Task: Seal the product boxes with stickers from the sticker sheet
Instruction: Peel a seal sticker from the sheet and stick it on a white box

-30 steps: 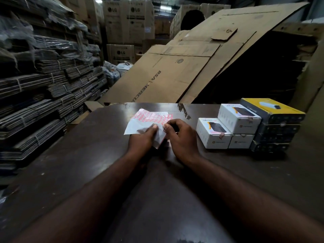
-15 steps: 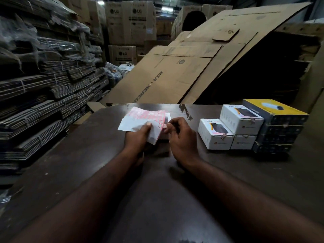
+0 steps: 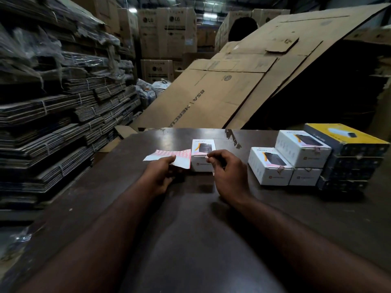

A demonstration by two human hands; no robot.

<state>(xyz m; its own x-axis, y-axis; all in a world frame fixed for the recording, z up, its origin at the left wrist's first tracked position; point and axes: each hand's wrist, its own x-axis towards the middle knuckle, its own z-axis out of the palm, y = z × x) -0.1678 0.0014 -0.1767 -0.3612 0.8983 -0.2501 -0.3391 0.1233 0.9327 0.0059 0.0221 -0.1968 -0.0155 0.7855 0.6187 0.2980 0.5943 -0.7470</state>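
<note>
One white product box [image 3: 203,147] sits on the table [image 3: 190,240]. Left hand [image 3: 157,176] grips the sticker sheet [image 3: 169,155] just left of it — right hand [image 3: 229,174] pinches a small sticker [image 3: 207,156] at the box's near top edge. Stacked boxes [image 3: 273,166] well right.

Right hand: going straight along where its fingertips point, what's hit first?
Most likely the lone white product box, near its front top edge, just ahead of the right hand and the sticker it pinches. Depth is unclear from one view.
</note>
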